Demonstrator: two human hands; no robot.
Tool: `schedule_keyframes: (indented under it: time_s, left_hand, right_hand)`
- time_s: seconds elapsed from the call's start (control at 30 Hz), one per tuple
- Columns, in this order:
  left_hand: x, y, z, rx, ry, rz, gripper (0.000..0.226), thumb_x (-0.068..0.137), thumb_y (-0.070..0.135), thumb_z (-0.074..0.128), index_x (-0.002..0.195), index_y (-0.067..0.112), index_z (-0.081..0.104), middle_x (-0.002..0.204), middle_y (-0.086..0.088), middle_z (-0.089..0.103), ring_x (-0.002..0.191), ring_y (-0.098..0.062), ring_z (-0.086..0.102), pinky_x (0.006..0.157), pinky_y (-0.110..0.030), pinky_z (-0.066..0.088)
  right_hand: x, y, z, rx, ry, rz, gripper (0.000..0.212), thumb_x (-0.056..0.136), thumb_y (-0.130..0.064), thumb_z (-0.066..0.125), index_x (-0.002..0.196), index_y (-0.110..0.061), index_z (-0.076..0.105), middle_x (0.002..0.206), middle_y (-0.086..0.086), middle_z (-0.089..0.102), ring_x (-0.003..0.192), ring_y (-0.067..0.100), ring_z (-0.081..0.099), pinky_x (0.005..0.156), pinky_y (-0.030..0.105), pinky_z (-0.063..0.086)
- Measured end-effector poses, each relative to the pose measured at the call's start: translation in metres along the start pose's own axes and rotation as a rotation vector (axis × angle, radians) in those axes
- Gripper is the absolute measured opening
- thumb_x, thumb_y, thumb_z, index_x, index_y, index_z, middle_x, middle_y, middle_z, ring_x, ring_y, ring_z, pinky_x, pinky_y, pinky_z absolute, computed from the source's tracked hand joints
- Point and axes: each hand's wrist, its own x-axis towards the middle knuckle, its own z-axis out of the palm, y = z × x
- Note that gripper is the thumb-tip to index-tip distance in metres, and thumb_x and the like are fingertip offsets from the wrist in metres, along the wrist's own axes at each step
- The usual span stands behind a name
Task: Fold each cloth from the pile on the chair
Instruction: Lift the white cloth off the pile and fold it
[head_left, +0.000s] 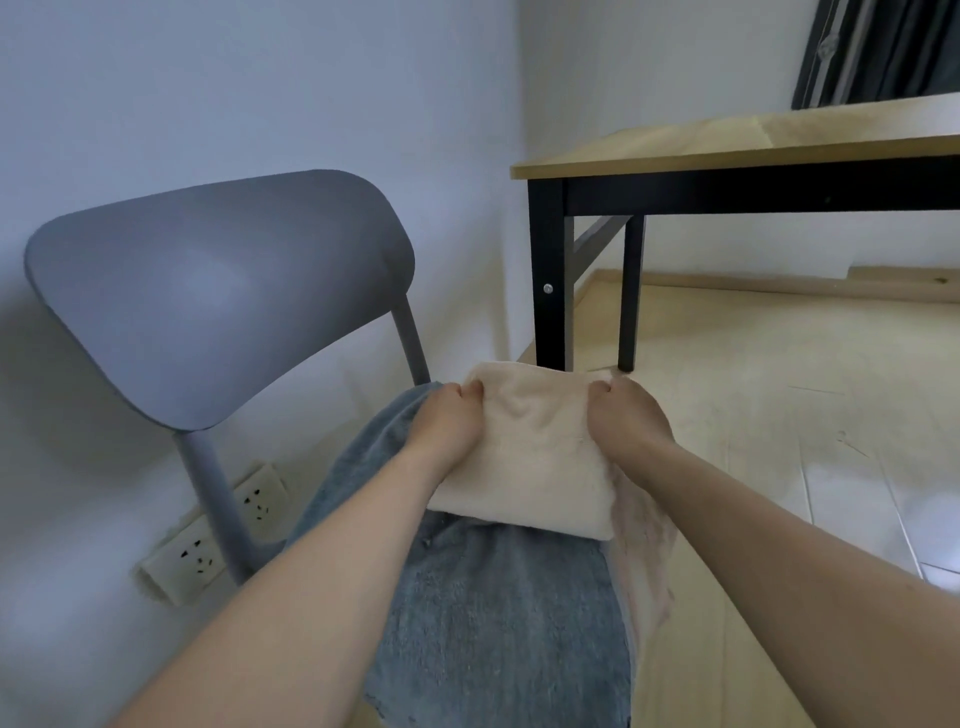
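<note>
A cream cloth (540, 447), folded into a thick rectangle, lies on top of a blue-grey towel (498, 613) spread over the seat of the grey chair (208, 291). My left hand (447, 415) grips the cream cloth's far left corner with curled fingers. At the far right corner, my right hand (623, 415) grips the same cloth. A pale pink cloth (644, 561) hangs off the seat's right side, partly under the cream one. The chair seat itself is hidden by the cloths.
A wooden-topped table (727, 145) with black legs stands at the right rear, close to the chair. Wall sockets (208, 540) sit low on the wall at the left. Light wooden floor (779, 415) lies to the right. Dark curtains (872, 47) hang behind the table.
</note>
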Motion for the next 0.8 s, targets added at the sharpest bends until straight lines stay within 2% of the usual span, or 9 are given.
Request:
schedule_keyframes:
  time_s: [0.03,0.13,0.27,0.37,0.5,0.57,0.63,0.7,0.8]
  left_hand:
    - [0.009,-0.002,0.007,0.037,-0.022,-0.016,0.045,0.102,0.036,0.032,0.118,0.002,0.057,0.119,-0.014,0.060,0.108,-0.030,0.055,0.089,-0.035,0.043]
    - [0.021,-0.010,0.025,0.141,-0.105,-0.119,0.044,0.104,0.027,0.028,0.135,0.004,0.049,0.138,-0.014,0.051,0.127,-0.030,0.047,0.102,-0.033,0.036]
    - [0.031,-0.013,0.038,0.171,-0.077,-0.180,0.045,0.102,0.026,0.029,0.132,0.001,0.050,0.132,-0.016,0.055,0.122,-0.034,0.051,0.100,-0.038,0.041]
    - [0.029,-0.010,0.034,-0.030,-0.096,-0.205,0.049,0.093,0.034,0.043,0.136,0.010,0.048,0.125,-0.007,0.058,0.111,-0.027,0.056,0.090,-0.031,0.043]
    - [0.016,-0.002,0.022,-0.288,-0.165,-0.193,0.052,0.089,0.047,0.051,0.131,0.016,0.050,0.113,0.004,0.058,0.102,-0.017,0.054,0.087,-0.029,0.041]
    - [0.009,0.003,0.015,-0.273,-0.172,-0.178,0.059,0.094,0.047,0.046,0.140,0.012,0.040,0.123,-0.002,0.053,0.110,-0.021,0.051,0.087,-0.030,0.038]
    - [0.001,0.005,0.005,-0.259,-0.149,-0.154,0.061,0.096,0.048,0.041,0.144,0.012,0.034,0.138,-0.004,0.046,0.123,-0.025,0.047,0.097,-0.035,0.039]
    - [-0.012,0.007,-0.010,-0.319,-0.091,-0.115,0.051,0.095,0.050,0.040,0.133,0.014,0.044,0.133,-0.004,0.052,0.116,-0.026,0.052,0.099,-0.044,0.044]
    - [-0.039,0.010,-0.035,-0.452,-0.085,-0.070,0.035,0.096,0.045,0.044,0.116,0.018,0.050,0.114,-0.007,0.063,0.099,-0.024,0.062,0.087,-0.047,0.054]
  right_hand:
    - [0.007,0.003,0.003,-0.050,-0.017,0.038,0.044,0.098,-0.030,0.022,0.125,-0.011,0.052,0.118,0.010,0.059,0.105,0.029,0.056,0.095,0.044,0.044]
    - [0.017,0.014,0.014,-0.200,-0.068,0.065,0.040,0.099,-0.026,0.025,0.122,-0.007,0.050,0.121,0.013,0.055,0.109,0.031,0.054,0.099,0.044,0.042]
    - [0.024,0.021,0.023,-0.218,-0.071,0.069,0.035,0.096,-0.024,0.031,0.125,-0.007,0.040,0.127,0.016,0.044,0.112,0.034,0.050,0.101,0.047,0.040]
    - [0.027,0.019,0.019,-0.129,-0.074,0.150,0.048,0.096,-0.038,0.031,0.131,-0.006,0.035,0.131,0.015,0.045,0.116,0.033,0.049,0.102,0.046,0.040]
    - [0.019,0.012,0.014,0.012,-0.102,0.099,0.072,0.088,-0.067,0.026,0.139,-0.016,0.031,0.127,0.007,0.050,0.114,0.031,0.052,0.100,0.049,0.041]
    - [0.012,0.004,0.010,0.199,-0.120,0.132,0.063,0.088,-0.063,0.032,0.137,-0.022,0.029,0.118,0.003,0.052,0.106,0.030,0.055,0.096,0.050,0.045]
    - [0.001,-0.006,0.000,0.366,-0.146,0.163,0.049,0.094,-0.052,0.035,0.134,-0.024,0.028,0.108,0.004,0.053,0.100,0.030,0.056,0.091,0.047,0.049]
    - [-0.011,-0.015,-0.011,0.413,-0.158,0.128,0.042,0.098,-0.045,0.034,0.133,-0.024,0.028,0.100,0.007,0.052,0.094,0.028,0.056,0.086,0.045,0.049]
    - [-0.035,-0.029,-0.027,0.450,-0.143,0.055,0.027,0.100,-0.037,0.036,0.122,-0.023,0.036,0.101,0.009,0.054,0.087,0.025,0.055,0.084,0.045,0.051]
